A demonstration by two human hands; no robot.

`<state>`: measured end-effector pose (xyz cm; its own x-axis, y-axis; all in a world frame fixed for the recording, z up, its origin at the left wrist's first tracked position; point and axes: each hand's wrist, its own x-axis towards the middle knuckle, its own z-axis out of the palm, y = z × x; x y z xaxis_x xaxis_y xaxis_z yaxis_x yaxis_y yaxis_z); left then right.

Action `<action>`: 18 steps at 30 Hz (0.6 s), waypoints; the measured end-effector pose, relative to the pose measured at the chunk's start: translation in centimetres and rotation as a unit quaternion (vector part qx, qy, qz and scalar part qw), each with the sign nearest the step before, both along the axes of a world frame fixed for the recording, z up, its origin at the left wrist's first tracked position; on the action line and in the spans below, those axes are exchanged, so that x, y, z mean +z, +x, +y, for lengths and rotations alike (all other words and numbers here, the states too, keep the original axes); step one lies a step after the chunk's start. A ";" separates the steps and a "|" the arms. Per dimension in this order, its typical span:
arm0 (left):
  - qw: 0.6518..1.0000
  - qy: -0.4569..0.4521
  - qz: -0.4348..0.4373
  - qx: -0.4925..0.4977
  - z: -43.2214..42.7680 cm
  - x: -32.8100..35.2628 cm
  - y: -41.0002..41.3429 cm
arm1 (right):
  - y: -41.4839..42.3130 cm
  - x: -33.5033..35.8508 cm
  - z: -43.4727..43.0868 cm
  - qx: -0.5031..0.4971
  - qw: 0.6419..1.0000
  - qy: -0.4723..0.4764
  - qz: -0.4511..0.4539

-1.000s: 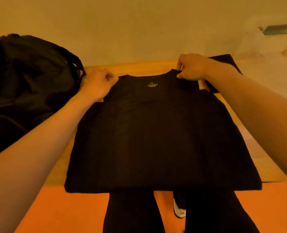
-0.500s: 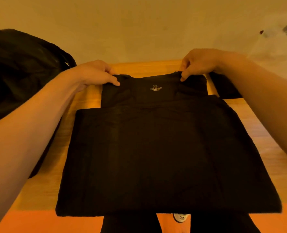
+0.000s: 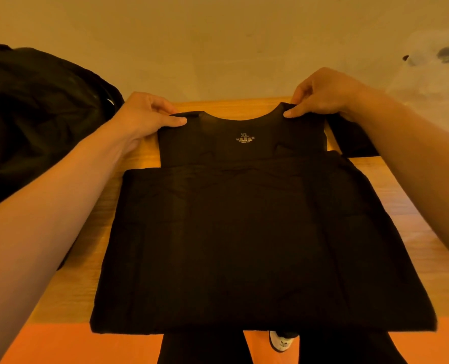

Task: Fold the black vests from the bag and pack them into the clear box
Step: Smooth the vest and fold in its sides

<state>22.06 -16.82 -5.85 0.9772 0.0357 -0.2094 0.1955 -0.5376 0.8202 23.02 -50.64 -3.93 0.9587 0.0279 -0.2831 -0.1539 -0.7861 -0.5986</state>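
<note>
A black vest (image 3: pixel 257 232) lies flat on the wooden table (image 3: pixel 68 292), its neckline far from me and an XL label showing inside the collar. My left hand (image 3: pixel 144 116) pinches the vest's left shoulder strap. My right hand (image 3: pixel 323 94) pinches the right shoulder strap. Both straps are lifted slightly off the table. The vest's hem hangs at the table's near edge. A black bag (image 3: pixel 34 122) sits at the left of the table. The clear box (image 3: pixel 433 82) stands at the far right, faint against the wall.
Another dark piece of fabric (image 3: pixel 354 137) lies on the table behind my right forearm, next to the clear box. A pale wall runs along the table's far edge. Below the near edge are an orange floor (image 3: pixel 60 342), dark trouser legs and a white shoe.
Both hands have shifted along the shoulder straps and now pinch them with thumb and fingers, raising them a little. The camera has tilted down, so the vest fills more of the view.
</note>
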 end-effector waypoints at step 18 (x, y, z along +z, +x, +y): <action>0.974 -0.049 -0.193 -0.106 1.8 1.9 -9.9 | -9.8 1.9 -1.2 0.117 0.972 0.041 -0.199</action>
<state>12.12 -15.02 -3.96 0.9670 -0.1772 0.1831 -0.2449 -0.4483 0.8597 13.21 -51.82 -2.08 0.9566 0.2645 0.1219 0.2799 -0.7190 -0.6361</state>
